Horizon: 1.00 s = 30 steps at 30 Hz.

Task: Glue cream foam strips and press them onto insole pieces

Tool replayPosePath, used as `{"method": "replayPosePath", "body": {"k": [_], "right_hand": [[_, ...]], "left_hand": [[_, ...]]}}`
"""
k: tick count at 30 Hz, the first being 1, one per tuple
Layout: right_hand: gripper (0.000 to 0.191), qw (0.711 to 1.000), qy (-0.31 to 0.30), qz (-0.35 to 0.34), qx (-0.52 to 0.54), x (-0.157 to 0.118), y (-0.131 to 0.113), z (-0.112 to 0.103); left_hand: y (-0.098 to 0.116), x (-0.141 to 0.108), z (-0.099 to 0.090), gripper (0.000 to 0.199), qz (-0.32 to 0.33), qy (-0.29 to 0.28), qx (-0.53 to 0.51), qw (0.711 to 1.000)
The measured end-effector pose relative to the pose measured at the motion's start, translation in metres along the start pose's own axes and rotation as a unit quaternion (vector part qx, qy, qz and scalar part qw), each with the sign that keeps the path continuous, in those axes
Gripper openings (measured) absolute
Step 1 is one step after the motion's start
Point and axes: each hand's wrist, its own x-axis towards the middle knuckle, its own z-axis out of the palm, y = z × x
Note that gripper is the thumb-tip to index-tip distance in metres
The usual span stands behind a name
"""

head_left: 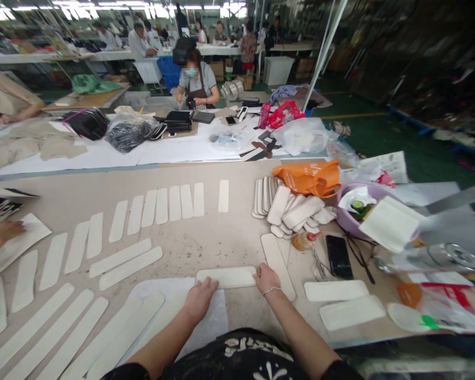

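A white rounded-end panel (230,276) lies crosswise on the table in front of me. My left hand (201,296) presses on its left end, fingers bent over the near edge. At the other end, my right hand (266,278) pinches the panel with its fingertips. Just beyond my right hand a longer white strip (279,264) lies at a slant. A white sheet (217,316) is partly under my left forearm, with long pale strips (148,306) on it. Right of my hands are two more white panels (336,291).
Several pale strips (162,206) lie in a curved row. Stacked panels (293,206), an orange bag (309,178), a glue bottle (304,241), scissors (320,266), a phone (339,257) and a purple basin (346,221) stand right. A co-worker's hand (2,237) is left; another person (198,82) sits opposite.
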Motion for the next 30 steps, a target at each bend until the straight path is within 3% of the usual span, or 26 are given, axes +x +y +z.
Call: {"method": "replayPosePath", "body": {"k": [3, 7, 10, 18, 30], "right_hand": [[0.015, 0.994, 0.033, -0.103, -0.002, -0.015, -0.008, 0.003], [0.012, 0.963, 0.029, -0.266, -0.009, -0.03, -0.024, 0.019], [0.013, 0.947, 0.03, -0.319, -0.024, -0.029, -0.027, 0.032], [0.013, 0.931, 0.034, -0.36, -0.056, -0.019, -0.023, 0.038], [0.014, 0.944, 0.053, -0.322, -0.039, -0.025, -0.028, 0.041]], "left_hand": [[-0.001, 0.001, -0.001, 0.054, 0.014, -0.002, 0.008, 1.0], [-0.003, 0.002, -0.001, 0.053, 0.026, -0.003, 0.018, 0.999], [-0.004, 0.003, -0.001, 0.052, 0.032, -0.007, 0.026, 0.999], [-0.004, 0.003, -0.002, 0.053, 0.038, -0.017, 0.032, 0.999], [-0.003, 0.004, 0.005, 0.056, 0.026, -0.005, 0.033, 0.999]]}}
